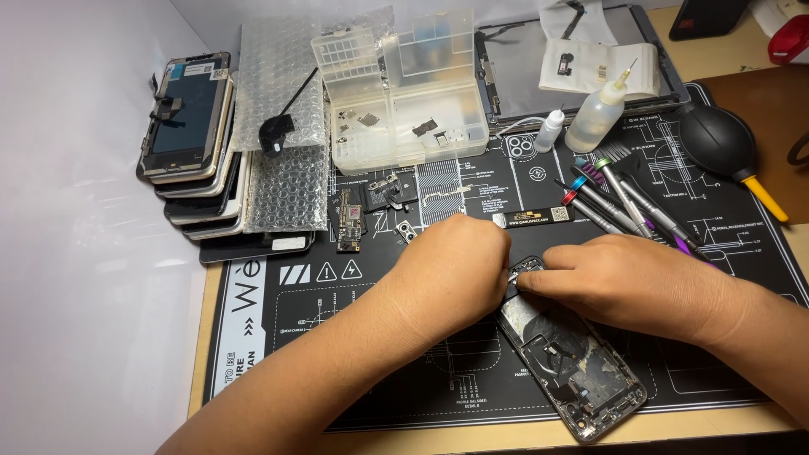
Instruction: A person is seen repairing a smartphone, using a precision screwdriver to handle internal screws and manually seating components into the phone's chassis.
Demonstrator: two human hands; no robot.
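Note:
An opened phone housing (pixel 566 362) lies slanted on a black repair mat (pixel 421 388), its bare insides facing up. My left hand (pixel 451 270) rests fisted over the housing's upper left corner, fingers curled against it. My right hand (pixel 619 282) comes in from the right, with its fingertips pinched at the same top corner, near the camera cutout. Whether a small part sits between the fingers is hidden. The two hands almost touch.
Several screwdrivers (pixel 628 206) lie fanned to the right of the hands. A clear parts box (pixel 404 93), two small bottles (pixel 594 118), a black air blower (pixel 716 139), a logic board (pixel 349 221), bubble wrap (pixel 282 126) and a stack of phone screens (pixel 190 135) stand behind.

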